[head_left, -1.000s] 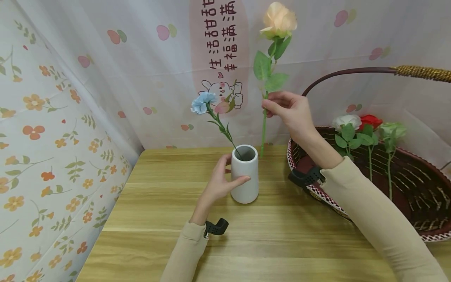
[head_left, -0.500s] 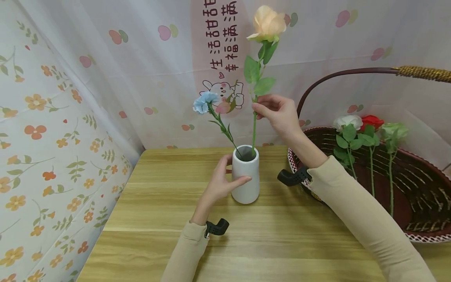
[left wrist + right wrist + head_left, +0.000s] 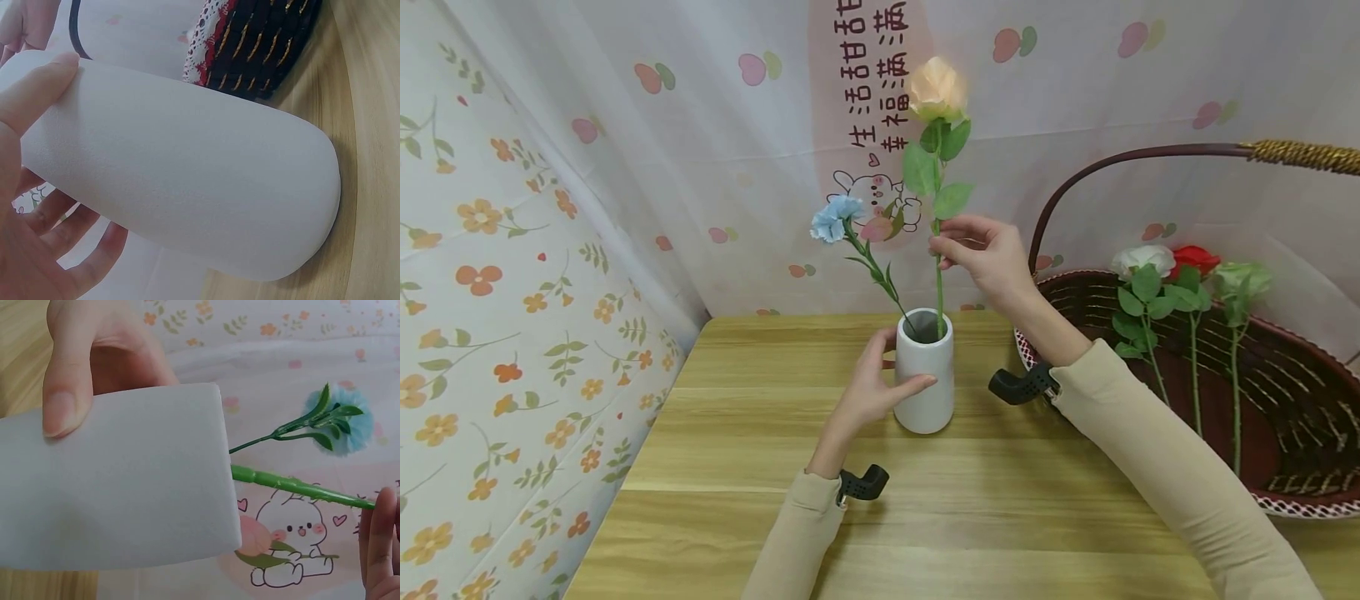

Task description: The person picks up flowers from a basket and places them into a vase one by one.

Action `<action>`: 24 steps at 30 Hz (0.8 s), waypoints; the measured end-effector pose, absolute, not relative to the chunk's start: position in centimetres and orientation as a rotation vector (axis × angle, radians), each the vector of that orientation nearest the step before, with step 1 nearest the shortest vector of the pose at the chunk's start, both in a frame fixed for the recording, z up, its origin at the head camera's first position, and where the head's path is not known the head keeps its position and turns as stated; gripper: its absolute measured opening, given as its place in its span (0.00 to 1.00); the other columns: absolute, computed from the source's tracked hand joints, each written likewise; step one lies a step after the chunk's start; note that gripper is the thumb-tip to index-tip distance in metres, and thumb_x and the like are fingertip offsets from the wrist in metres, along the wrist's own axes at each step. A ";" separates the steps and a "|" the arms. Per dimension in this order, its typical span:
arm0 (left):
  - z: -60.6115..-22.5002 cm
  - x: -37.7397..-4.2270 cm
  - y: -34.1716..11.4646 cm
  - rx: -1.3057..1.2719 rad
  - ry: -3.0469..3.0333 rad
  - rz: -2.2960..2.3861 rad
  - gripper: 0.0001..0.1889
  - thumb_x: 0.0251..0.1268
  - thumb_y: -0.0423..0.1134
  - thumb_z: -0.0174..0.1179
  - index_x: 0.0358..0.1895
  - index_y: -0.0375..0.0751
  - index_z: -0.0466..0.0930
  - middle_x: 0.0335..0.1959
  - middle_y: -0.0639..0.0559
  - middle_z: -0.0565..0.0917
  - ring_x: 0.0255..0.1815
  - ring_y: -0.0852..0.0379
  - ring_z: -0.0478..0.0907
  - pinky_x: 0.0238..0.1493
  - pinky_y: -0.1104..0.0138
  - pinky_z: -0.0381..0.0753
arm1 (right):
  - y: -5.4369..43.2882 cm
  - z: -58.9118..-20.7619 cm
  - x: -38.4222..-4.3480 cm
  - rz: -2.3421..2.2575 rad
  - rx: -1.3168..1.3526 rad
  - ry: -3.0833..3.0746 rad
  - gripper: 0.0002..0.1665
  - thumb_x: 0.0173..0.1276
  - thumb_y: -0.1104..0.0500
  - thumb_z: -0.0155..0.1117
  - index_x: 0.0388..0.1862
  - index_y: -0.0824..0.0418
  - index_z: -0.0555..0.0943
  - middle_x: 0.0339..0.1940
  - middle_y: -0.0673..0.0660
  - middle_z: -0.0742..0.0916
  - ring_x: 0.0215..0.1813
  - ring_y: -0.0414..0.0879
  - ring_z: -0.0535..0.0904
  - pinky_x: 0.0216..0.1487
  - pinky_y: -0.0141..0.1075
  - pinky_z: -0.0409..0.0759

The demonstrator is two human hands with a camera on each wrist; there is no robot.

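Note:
A white cylindrical vase stands upright on the wooden table. My left hand holds its left side, the thumb across the front and the fingers behind; the left wrist view shows the thumb near the rim. My right hand pinches the green stem of a peach artificial rose below its leaves. The stem's lower end is inside the vase mouth, its tip hidden by the wall. A blue carnation leans left in the same vase. In the right wrist view the rose stem slants out past the rim.
A dark woven basket with a tall arched handle stands on the right. White, red and pale green roses lie in it. A printed curtain hangs behind the wooden table.
My right hand has moved left and then down with the rose; its stem end went from beside the vase into the mouth. My left hand has stayed on the vase.

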State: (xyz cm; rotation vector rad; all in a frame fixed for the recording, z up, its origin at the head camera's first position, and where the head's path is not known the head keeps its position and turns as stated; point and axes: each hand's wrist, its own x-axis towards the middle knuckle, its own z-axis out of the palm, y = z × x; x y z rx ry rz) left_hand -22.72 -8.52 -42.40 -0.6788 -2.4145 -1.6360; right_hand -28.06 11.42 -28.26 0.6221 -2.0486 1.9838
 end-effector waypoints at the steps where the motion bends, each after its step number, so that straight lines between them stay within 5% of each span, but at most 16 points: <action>1: -42.4 -22.7 -8.5 -0.677 -2.416 -1.632 0.38 0.56 0.42 0.77 0.68 0.40 0.66 0.62 0.49 0.74 0.62 0.51 0.71 0.58 0.50 0.77 | 11.4 -28.3 -28.1 2.011 0.631 -2.035 0.13 0.68 0.66 0.70 0.49 0.72 0.83 0.36 0.55 0.88 0.34 0.44 0.86 0.42 0.34 0.85; 18: -42.4 -22.6 -8.5 -0.677 -2.421 -1.633 0.39 0.56 0.43 0.77 0.68 0.42 0.66 0.62 0.51 0.74 0.62 0.53 0.71 0.58 0.56 0.77 | 11.0 -29.2 -27.9 2.127 0.656 -2.081 0.13 0.73 0.62 0.65 0.49 0.71 0.84 0.38 0.53 0.90 0.40 0.45 0.86 0.58 0.39 0.80; 24: -42.4 -22.6 -8.6 -0.673 -2.427 -1.627 0.38 0.57 0.44 0.76 0.68 0.42 0.66 0.62 0.50 0.74 0.63 0.53 0.71 0.59 0.56 0.77 | 10.9 -29.8 -28.2 2.128 0.678 -2.033 0.13 0.74 0.59 0.65 0.43 0.70 0.85 0.34 0.56 0.89 0.33 0.44 0.84 0.53 0.35 0.83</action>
